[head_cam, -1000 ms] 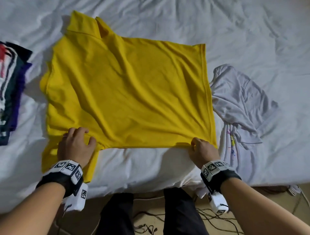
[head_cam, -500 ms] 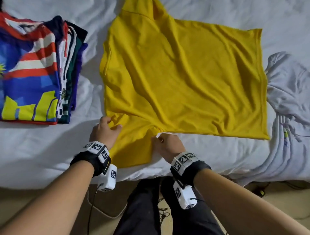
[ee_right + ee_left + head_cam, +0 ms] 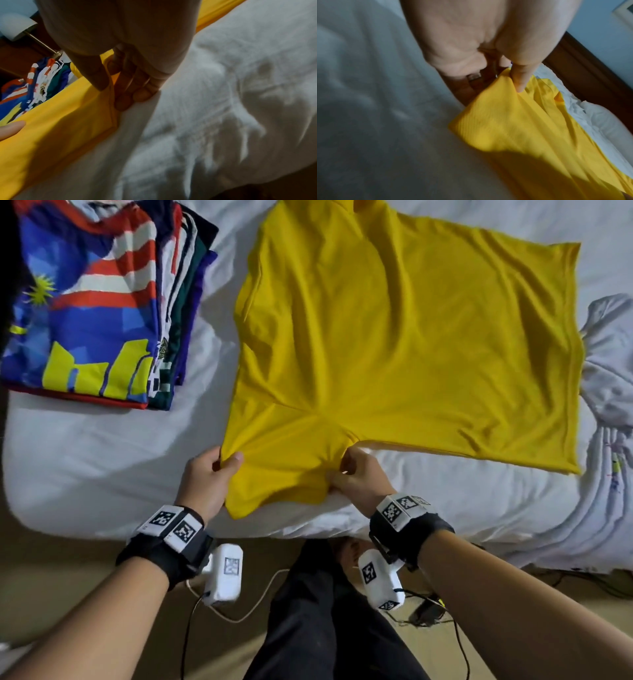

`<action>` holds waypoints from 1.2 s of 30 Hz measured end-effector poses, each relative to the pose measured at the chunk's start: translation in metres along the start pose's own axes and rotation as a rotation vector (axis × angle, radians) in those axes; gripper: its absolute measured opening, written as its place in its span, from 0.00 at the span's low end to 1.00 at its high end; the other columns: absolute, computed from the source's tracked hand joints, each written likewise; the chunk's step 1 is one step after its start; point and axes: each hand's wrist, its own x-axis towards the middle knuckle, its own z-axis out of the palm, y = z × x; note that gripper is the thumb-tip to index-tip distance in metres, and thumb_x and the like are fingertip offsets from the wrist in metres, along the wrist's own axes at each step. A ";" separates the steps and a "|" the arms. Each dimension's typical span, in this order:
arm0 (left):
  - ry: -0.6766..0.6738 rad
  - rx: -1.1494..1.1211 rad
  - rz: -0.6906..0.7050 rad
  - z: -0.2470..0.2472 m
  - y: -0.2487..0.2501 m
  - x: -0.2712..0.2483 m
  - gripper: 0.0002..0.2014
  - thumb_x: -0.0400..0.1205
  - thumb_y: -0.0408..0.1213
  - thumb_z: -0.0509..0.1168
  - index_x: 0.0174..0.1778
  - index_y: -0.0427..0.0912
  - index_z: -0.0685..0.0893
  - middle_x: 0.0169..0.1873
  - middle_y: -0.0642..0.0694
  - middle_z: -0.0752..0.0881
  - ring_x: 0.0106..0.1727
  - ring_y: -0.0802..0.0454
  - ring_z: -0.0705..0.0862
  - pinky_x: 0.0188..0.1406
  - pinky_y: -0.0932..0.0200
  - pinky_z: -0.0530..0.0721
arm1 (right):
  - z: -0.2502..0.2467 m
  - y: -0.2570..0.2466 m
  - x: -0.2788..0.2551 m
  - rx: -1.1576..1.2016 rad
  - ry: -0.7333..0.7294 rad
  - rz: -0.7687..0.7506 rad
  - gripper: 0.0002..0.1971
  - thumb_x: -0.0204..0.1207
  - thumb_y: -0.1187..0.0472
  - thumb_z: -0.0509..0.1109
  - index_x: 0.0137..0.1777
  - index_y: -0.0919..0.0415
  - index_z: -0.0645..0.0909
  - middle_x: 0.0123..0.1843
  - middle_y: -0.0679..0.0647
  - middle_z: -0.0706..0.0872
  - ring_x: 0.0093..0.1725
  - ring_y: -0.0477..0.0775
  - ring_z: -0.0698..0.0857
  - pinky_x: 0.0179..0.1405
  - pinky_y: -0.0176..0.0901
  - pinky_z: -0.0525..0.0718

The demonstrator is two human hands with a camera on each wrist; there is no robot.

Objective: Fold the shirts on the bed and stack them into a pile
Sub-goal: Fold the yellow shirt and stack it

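Observation:
A yellow shirt [image 3: 404, 344] lies spread flat across the white bed [image 3: 113, 467], one sleeve pointing toward me at the near edge. My left hand [image 3: 219, 470] pinches the sleeve's left edge between thumb and fingers; the left wrist view shows the thumb [image 3: 520, 78] pressed on the yellow shirt [image 3: 522, 135]. My right hand [image 3: 349, 474] pinches the sleeve's right edge near the armpit; the right wrist view shows the thumb [image 3: 96, 75] over the hem of the yellow shirt [image 3: 65, 121]. A pile of folded shirts [image 3: 99, 302] sits at the far left, a blue, red and yellow one on top.
A crumpled white shirt [image 3: 606, 392] lies on the bed right of the yellow one. The bed's near edge runs just behind my wrists. Below it are my dark trousers [image 3: 325, 611] and cables [image 3: 239, 614] on the floor.
My right hand slid left along the yellow shirt's lower edge to the sleeve. Both hands went from resting on the cloth to pinching the sleeve's edges. My view has swung left, bringing the pile into sight.

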 end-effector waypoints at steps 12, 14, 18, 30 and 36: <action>0.022 0.120 -0.103 0.010 -0.029 -0.023 0.13 0.83 0.44 0.71 0.40 0.39 0.83 0.37 0.39 0.88 0.38 0.41 0.86 0.39 0.48 0.84 | 0.015 0.021 -0.008 -0.075 -0.038 0.010 0.19 0.69 0.65 0.76 0.31 0.57 0.66 0.30 0.55 0.72 0.29 0.51 0.68 0.30 0.47 0.66; 0.004 0.192 -0.134 0.013 -0.030 -0.033 0.15 0.84 0.42 0.70 0.40 0.34 0.79 0.35 0.33 0.85 0.31 0.41 0.84 0.29 0.50 0.85 | 0.016 0.022 -0.006 -0.150 -0.068 0.017 0.18 0.68 0.66 0.76 0.31 0.57 0.67 0.30 0.53 0.73 0.31 0.52 0.70 0.32 0.46 0.69; -0.047 0.327 -0.167 0.010 -0.029 -0.029 0.16 0.85 0.41 0.70 0.39 0.33 0.77 0.33 0.36 0.87 0.29 0.44 0.89 0.32 0.46 0.88 | 0.008 0.017 -0.003 -0.276 -0.207 0.047 0.10 0.72 0.62 0.78 0.39 0.60 0.78 0.35 0.57 0.89 0.32 0.56 0.88 0.36 0.48 0.88; 0.028 0.375 -0.121 -0.011 0.057 0.050 0.26 0.82 0.55 0.66 0.39 0.30 0.85 0.33 0.35 0.88 0.39 0.36 0.86 0.43 0.47 0.83 | -0.056 -0.065 0.070 -0.563 -0.113 -0.113 0.11 0.78 0.55 0.73 0.38 0.61 0.82 0.37 0.60 0.86 0.38 0.59 0.82 0.32 0.43 0.74; 0.061 0.302 -0.113 -0.012 0.089 0.120 0.23 0.82 0.53 0.66 0.38 0.32 0.87 0.36 0.32 0.88 0.42 0.35 0.87 0.45 0.46 0.83 | -0.060 -0.124 0.154 -0.645 -0.037 -0.202 0.08 0.80 0.57 0.69 0.47 0.62 0.85 0.43 0.61 0.87 0.44 0.63 0.84 0.36 0.45 0.78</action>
